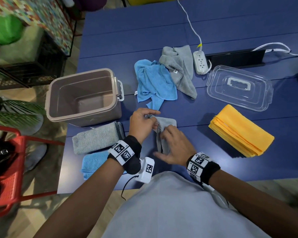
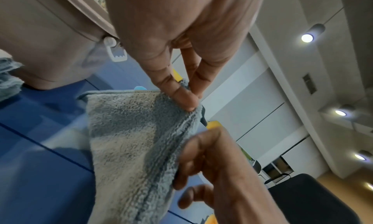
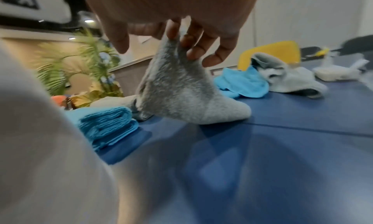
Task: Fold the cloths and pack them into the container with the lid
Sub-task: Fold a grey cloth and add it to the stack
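A grey cloth [image 1: 163, 127] [image 2: 129, 139] [image 3: 177, 92] is held partly lifted off the blue table [image 1: 196, 31] between both hands. My left hand [image 1: 142, 124] [image 2: 187, 98] pinches its far corner between thumb and forefinger. My right hand [image 1: 170, 145] [image 3: 183, 41] pinches its near edge, the other fingers spread. The open taupe container [image 1: 83, 97] stands empty at the left. Its clear lid [image 1: 239, 86] lies at the right. Folded grey [image 1: 96, 138] and blue [image 1: 93, 162] cloths sit near the container. Crumpled blue [image 1: 153, 83] and grey [image 1: 179, 69] cloths lie beyond.
A folded yellow stack [image 1: 239, 131] lies at the right. A white power strip [image 1: 200, 62] with its cable and a black bar [image 1: 236, 57] sit at the back. A red chair [image 1: 5, 169] and a black crate [image 1: 33, 71] stand left of the table.
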`<state>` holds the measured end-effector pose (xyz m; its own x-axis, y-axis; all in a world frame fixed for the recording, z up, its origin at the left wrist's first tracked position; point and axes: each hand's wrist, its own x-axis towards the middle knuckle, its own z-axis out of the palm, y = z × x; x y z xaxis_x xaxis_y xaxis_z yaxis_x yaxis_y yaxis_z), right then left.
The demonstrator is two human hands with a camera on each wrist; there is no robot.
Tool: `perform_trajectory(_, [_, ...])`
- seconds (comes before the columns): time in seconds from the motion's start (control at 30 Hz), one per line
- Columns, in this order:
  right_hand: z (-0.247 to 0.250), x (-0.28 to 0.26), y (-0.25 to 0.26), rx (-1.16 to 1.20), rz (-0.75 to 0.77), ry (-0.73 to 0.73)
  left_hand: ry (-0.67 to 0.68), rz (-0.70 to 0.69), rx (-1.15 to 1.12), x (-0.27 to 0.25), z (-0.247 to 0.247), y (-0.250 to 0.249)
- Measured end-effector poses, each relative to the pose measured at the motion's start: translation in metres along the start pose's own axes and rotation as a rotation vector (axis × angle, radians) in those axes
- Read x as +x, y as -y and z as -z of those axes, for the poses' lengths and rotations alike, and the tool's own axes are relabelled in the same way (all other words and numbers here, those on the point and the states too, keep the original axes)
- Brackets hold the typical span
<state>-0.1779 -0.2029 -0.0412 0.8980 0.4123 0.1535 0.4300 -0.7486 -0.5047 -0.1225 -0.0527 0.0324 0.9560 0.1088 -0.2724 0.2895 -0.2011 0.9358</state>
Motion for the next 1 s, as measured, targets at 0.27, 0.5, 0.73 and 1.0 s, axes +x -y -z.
perform_trajectory(0.27, [0.002,-0.009,-0.027,0.044,-0.168,-0.148,-0.007,-0.020,-0.003,0.016,0.011,-0.017])
perform_trajectory(0.5, [0.089,0.019,-0.051,0.429,-0.251,-0.329,-0.006,-0.021,0.130,0.021,0.035,-0.018])
perform_trajectory(0.73, [0.128,0.069,0.000,0.664,-0.018,-0.190,0.375,-0.515,0.656,0.014,0.023,-0.055])
perform_trajectory(1.0, [0.162,0.087,-0.066,-0.373,-0.267,0.411,0.280,-0.438,0.253,0.054,0.008,-0.050])
